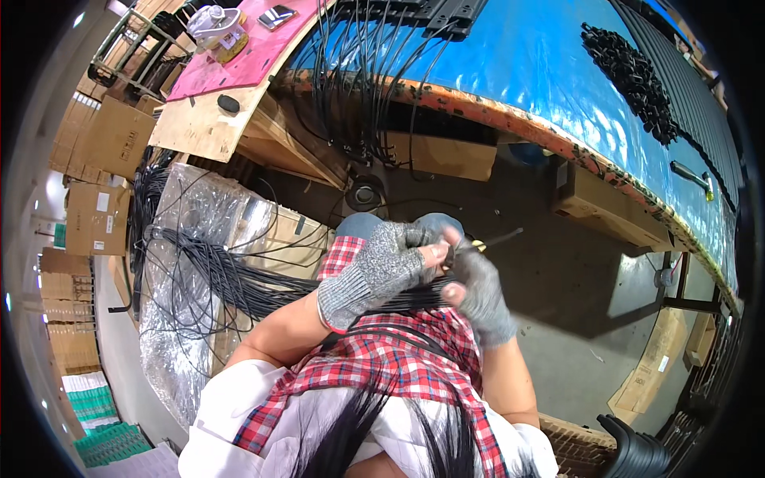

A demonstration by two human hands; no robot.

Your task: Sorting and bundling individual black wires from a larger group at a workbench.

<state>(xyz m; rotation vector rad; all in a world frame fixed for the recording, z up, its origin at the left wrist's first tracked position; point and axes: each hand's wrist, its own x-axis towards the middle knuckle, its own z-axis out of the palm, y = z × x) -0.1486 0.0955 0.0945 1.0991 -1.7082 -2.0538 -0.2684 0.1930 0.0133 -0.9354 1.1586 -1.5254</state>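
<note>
Both of my hands wear grey knitted gloves with bare fingertips and meet above my lap. My left hand is closed, its thumb and fingers pinching a small dark piece whose kind I cannot make out. Close beside it, my right hand is curled and blurred by motion; what it grips is hidden. A small yellow tip shows near its fingers. Under my hands, a thick bundle of thin black cables lies across my red plaid apron and runs off to the left.
At left stands a plastic-wrapped stack. Ahead, black cables hang off a blue-covered table bearing a heap of small black parts and a hammer. A pink-topped bench holds a plastic tub. Cardboard boxes stand left.
</note>
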